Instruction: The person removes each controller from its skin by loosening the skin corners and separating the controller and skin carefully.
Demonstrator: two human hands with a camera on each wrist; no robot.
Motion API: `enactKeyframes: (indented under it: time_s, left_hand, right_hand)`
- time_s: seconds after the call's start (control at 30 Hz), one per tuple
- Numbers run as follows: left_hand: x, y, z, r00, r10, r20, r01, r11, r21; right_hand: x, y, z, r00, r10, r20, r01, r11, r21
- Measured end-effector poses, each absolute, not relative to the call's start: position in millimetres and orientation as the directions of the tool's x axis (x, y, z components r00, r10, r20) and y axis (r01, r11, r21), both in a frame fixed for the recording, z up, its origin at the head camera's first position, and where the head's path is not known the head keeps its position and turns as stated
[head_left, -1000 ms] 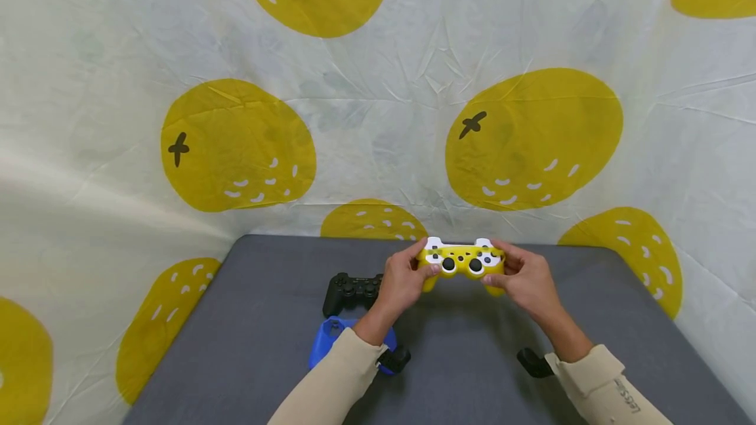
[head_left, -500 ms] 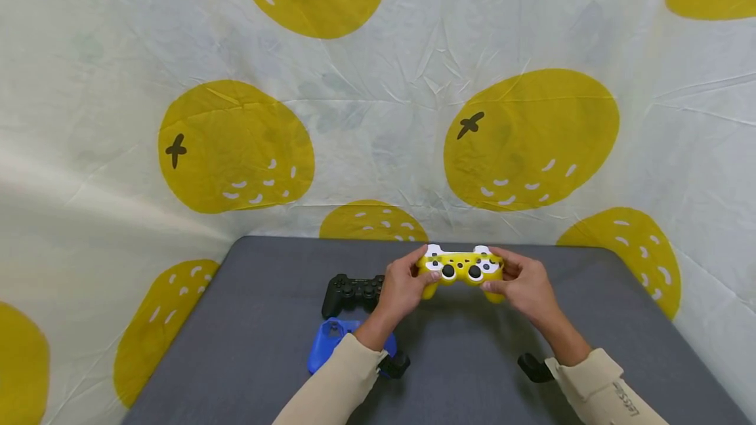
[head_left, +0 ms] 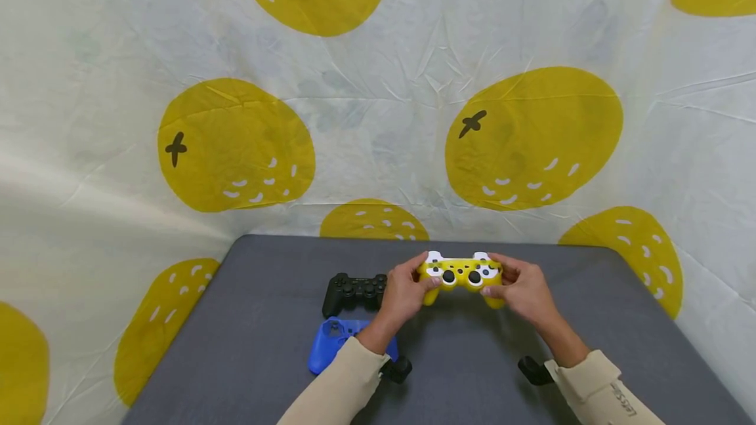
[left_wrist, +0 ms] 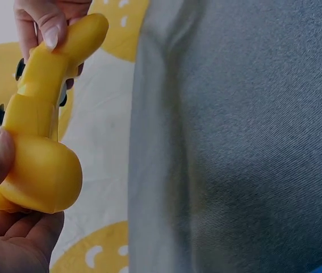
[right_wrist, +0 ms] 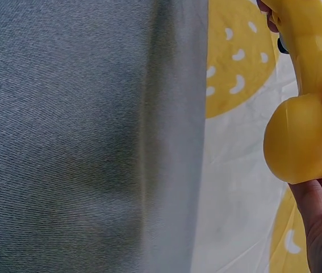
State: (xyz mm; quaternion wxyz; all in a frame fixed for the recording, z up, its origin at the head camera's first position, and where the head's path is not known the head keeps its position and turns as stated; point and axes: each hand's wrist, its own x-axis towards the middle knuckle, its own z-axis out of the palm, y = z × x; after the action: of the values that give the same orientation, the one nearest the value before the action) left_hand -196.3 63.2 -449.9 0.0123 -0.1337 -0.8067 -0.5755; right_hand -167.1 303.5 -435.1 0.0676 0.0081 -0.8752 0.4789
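A yellow and white game controller (head_left: 461,269) with two black thumbsticks is held up above the far part of the table, its face toward the head camera. My left hand (head_left: 404,290) grips its left end, thumb in front and fingers behind. The right end is gripped the same way by my right hand (head_left: 523,285). In the left wrist view, the yellow controller (left_wrist: 41,119) appears edge-on between both hands. The right wrist view catches its rounded yellow grip (right_wrist: 300,139) between thumb and fingers.
A black game controller (head_left: 348,292) lies on the grey table (head_left: 248,346), left of my left hand and partly covered by it. Nearer sits a blue controller shell (head_left: 325,346), partly behind the left forearm. A white curtain (head_left: 378,136) with yellow fruit prints hangs behind the table.
Both hands have lowered the yellow and white controller slightly, keeping their grip on it. The black controller and the blue shell have stayed in place.
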Motion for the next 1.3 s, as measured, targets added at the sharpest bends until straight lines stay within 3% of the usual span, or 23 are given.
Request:
enactKeyframes:
  time_s: [0.73,0.97,1.3]
  left_hand:
    - [-196.2,73.6,-471.9,-0.977,0.168,0.135,0.182,0.303,0.935]
    - [-194.2,76.0,-477.6,-0.984,0.160,0.073,0.122,0.320,0.939]
    - [-195.2,79.5,-483.0,-0.986,0.142,0.093,0.140,0.375,0.917]
  right_hand:
    - [-170.7,310.4,-461.0,-0.993,0.023,0.113,-0.085,0.518,-0.851]
    - [-172.8,312.4,-470.4,-0.994,0.001,0.109,-0.092,0.517,-0.851]
    - [-174.7,313.3,-477.1,-0.997,-0.003,0.078,-0.069,0.517,-0.853]
